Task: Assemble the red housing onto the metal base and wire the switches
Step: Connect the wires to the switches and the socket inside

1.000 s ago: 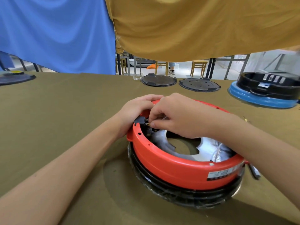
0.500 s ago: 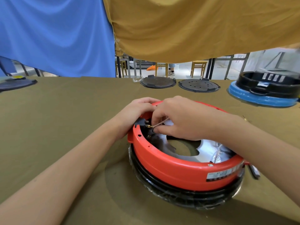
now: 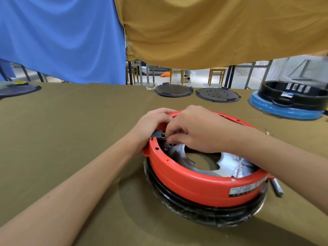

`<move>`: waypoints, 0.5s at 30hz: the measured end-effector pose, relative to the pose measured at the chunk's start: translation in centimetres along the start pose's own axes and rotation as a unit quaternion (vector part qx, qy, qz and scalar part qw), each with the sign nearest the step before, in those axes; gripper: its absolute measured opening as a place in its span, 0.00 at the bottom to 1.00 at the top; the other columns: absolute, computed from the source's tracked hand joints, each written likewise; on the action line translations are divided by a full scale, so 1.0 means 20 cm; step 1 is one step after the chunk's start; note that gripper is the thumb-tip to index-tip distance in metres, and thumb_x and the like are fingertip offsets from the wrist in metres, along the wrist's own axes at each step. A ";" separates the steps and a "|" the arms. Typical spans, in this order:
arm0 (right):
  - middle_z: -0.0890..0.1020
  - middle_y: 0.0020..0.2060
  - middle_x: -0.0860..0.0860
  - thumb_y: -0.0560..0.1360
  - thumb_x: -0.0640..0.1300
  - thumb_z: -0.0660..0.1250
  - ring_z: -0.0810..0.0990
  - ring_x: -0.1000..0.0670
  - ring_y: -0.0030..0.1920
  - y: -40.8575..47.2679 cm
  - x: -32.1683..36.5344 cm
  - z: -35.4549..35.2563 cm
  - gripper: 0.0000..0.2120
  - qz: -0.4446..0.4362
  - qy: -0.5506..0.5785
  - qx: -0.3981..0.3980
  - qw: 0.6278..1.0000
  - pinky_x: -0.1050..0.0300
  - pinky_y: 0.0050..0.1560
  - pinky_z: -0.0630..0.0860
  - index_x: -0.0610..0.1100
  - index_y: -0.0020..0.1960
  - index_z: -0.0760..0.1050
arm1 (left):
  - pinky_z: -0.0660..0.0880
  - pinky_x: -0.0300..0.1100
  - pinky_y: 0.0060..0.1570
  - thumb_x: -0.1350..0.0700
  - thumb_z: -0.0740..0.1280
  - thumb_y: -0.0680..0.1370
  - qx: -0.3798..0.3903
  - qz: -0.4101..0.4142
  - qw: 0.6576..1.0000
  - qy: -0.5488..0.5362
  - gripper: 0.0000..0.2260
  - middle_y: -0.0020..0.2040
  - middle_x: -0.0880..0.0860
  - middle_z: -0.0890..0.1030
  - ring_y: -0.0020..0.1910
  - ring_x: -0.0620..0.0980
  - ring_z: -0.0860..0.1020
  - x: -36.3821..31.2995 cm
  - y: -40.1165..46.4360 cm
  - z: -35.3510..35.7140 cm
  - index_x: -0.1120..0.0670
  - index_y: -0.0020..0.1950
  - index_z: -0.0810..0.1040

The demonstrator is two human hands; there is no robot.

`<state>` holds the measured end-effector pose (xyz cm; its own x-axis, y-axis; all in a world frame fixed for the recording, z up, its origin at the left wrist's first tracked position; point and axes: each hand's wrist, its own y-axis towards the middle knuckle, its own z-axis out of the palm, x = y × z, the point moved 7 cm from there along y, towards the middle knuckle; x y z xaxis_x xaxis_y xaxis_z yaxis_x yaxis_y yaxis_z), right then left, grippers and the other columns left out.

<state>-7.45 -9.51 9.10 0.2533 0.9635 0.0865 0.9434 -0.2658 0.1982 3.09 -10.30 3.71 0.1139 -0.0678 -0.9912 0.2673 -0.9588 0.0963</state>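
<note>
- Already the red housing [image 3: 204,185] sits over the metal base [image 3: 229,167], lower right of centre on the desk [image 3: 71,130].
- Left hand [image 3: 152,125] grips the housing rim by the black switch [image 3: 157,134]; right hand [image 3: 197,130] fingers pinch at its terminals.
- Wiring looks unfinished, judging by this.

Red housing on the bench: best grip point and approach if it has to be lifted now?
Judgement: take the red housing by its outer wall at the near and right side, coming from the person's side. The wall there is broad, smooth and free. At the far left rim the left hand grips it and the right hand pinches at the black switch, so avoid that side.
</note>
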 end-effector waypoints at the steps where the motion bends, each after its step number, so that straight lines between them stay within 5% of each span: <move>1: 0.85 0.40 0.57 0.78 0.49 0.68 0.78 0.58 0.38 0.00 -0.01 0.00 0.06 0.005 0.009 0.001 1.000 0.58 0.44 0.74 0.52 0.50 0.85 | 0.73 0.39 0.37 0.66 0.60 0.75 0.000 0.006 1.000 0.005 0.14 0.42 0.52 0.82 0.39 0.47 0.79 0.00 0.00 0.00 0.58 0.55 0.81; 5: 0.81 0.40 0.59 0.76 0.51 0.71 0.77 0.59 0.45 -0.03 -0.06 -0.04 0.04 0.012 0.056 -0.037 0.998 0.65 0.46 0.70 0.53 0.48 0.84 | 0.74 0.35 0.38 0.67 0.60 0.74 0.017 0.013 0.999 0.026 0.13 0.39 0.49 0.84 0.39 0.44 0.80 -0.01 0.00 0.00 0.54 0.48 0.82; 9: 0.83 0.45 0.56 0.76 0.50 0.70 0.79 0.54 0.47 -0.05 -0.08 -0.03 0.05 0.017 0.070 -0.023 0.997 0.52 0.51 0.75 0.53 0.47 0.84 | 0.76 0.33 0.39 0.66 0.61 0.76 0.008 0.009 1.000 0.017 0.14 0.44 0.52 0.85 0.42 0.44 0.82 -0.01 0.00 -0.01 0.58 0.56 0.82; 15: 0.84 0.42 0.56 0.78 0.48 0.67 0.79 0.52 0.45 -0.01 -0.04 0.00 0.07 -0.011 0.021 -0.022 0.999 0.49 0.49 0.74 0.51 0.48 0.84 | 0.76 0.34 0.34 0.67 0.60 0.77 0.013 0.004 1.000 -0.001 0.13 0.41 0.52 0.81 0.38 0.47 0.78 0.00 -0.01 0.01 0.63 0.59 0.78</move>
<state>-7.87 -10.14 8.94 0.2219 0.9674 0.1221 0.9384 -0.2459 0.2426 2.94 -10.17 3.66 0.1145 -0.0759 -0.9905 0.2415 -0.9650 0.1018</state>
